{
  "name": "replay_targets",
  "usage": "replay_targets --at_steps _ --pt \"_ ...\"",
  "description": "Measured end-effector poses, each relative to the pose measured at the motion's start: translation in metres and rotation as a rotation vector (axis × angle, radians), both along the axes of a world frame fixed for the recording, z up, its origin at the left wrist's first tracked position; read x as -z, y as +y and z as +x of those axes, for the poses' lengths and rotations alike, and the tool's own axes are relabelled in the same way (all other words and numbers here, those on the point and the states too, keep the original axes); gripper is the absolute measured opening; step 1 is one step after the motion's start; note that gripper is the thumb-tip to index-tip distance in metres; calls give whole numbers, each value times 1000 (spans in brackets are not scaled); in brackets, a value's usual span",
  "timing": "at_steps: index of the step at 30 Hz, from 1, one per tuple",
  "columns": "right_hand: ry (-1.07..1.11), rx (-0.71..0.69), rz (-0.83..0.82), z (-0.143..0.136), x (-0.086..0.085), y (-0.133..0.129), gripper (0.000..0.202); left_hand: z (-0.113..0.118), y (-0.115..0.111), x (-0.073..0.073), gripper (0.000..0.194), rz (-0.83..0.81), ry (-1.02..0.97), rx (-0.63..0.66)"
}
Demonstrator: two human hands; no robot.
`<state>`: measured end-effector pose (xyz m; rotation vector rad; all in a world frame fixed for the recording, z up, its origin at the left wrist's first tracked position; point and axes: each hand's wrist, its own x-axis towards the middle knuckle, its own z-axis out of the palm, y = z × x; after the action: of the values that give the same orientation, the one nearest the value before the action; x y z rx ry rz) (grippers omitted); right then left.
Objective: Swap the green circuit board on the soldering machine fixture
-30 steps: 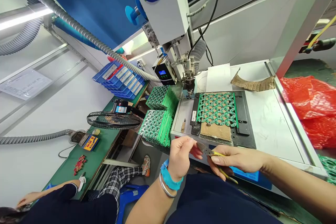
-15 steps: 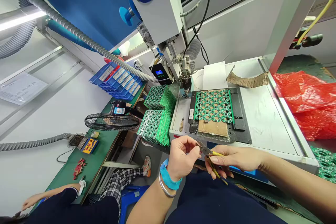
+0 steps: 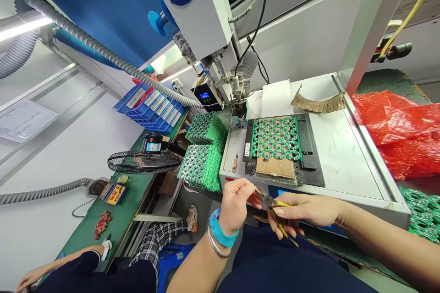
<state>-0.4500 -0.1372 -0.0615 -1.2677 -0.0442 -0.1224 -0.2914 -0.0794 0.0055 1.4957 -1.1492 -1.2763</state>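
My right hand (image 3: 295,210) is wrapped round a pair of pliers (image 3: 270,200) with yellow handles, held low in front of the machine's white table. The plier jaws point up and left toward my left hand (image 3: 235,201). Its fingers are pinched together right at the jaw tips, and whatever lies between them is hidden or too small to make out. Beyond my hands, a green circuit board panel (image 3: 277,137) of ring-shaped boards rests on a black fixture (image 3: 314,165). A piece of brown board (image 3: 277,168) lies at the fixture's near edge.
Stacks of green panels (image 3: 211,165) stand left of the white table (image 3: 354,155). The machine head (image 3: 237,87) hangs behind the fixture. Red plastic bags (image 3: 405,132) lie to the right. A fan (image 3: 142,162) and a co-worker's arm (image 3: 62,265) are at the left.
The camera view has shifted slightly, so the background sits further left. My left fingers have closed in a little at the plier jaws; the right hand keeps its hold.
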Motion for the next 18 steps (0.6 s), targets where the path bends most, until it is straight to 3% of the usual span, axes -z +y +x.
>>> replay_targets --at_steps 3,6,11,14,18 --pt "6 21 -16 0 3 0 63 -1 -1 0 24 -19 -70 20" --pt "41 48 -61 0 3 0 64 -3 -2 1 30 5 -113 7" --pt "154 130 -217 -28 -11 7 69 9 4 20 52 8 46 -200" --pt "379 359 -312 -70 -12 14 68 22 14 41 61 -4 12 -268" --pt "766 925 -390 -120 17 5 65 31 26 67 59 29 -109 -230"
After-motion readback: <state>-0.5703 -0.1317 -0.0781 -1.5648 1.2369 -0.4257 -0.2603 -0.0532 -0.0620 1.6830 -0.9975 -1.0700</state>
